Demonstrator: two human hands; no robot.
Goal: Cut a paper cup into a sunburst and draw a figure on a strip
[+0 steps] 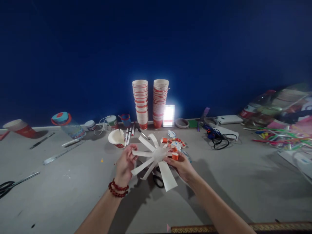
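Between my hands is a paper cup cut into strips, its strips spread out like petals around the round white base. Several strips lie flat and white, while those on the right are curled into small orange rolls. My right hand grips it close to the base on the right. At the left, my left hand, with red beads on the wrist, has its fingers closed at the end of one strip. Under the cut cup, black-handled scissors are partly hidden. Behind it lies another cut cup with curled orange strips.
Two tall stacks of paper cups stand by the blue wall. A tilted cup, markers, a bottle, a ruler and scissors are leftward. Rightward lie a blue tool with black cord and colourful straws.
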